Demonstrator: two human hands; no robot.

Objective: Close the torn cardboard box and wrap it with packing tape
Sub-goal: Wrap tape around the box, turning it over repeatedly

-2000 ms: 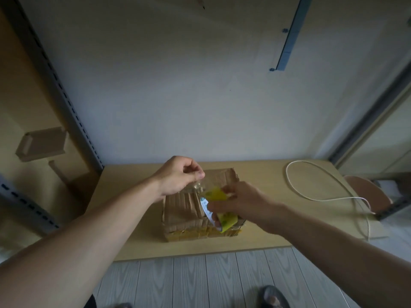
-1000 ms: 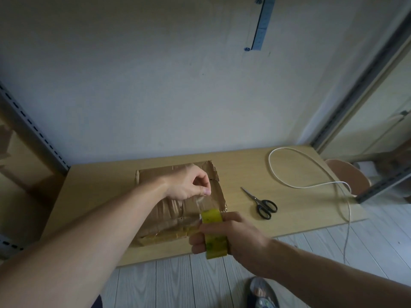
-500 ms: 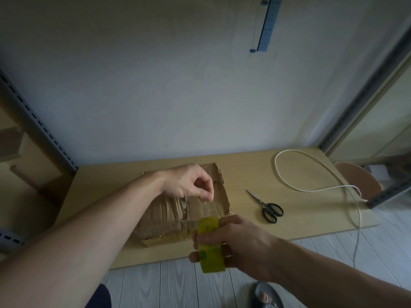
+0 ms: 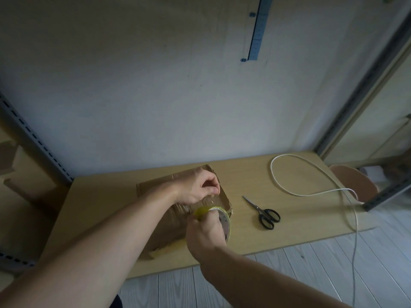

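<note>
Box: a torn cardboard box (image 4: 155, 185) lies flat on the table (image 4: 100, 207), left of the middle, with ragged edges at its right side and near corner.
Tape roll: a yellow tape roll (image 4: 225, 218) is held on edge against the box's near right corner.
Tape strip: a short clear tape strip (image 4: 213, 200) runs from the roll up over the box top.
Left hand: the left hand (image 4: 196, 187) rests on the box top, fingers curled, thumb and forefinger pinching the end of the strip.
Right hand: the right hand (image 4: 205, 235) grips the roll, fingers wrapped round it.
Scissors: black-handled scissors (image 4: 263, 212) lie closed on the table just right of the box, apart from it.
Cable: a white cable (image 4: 311, 193) loops over the table's right part and drops off its edge.
Wall: a blue ruler (image 4: 258, 30) hangs on the wall above.
</note>
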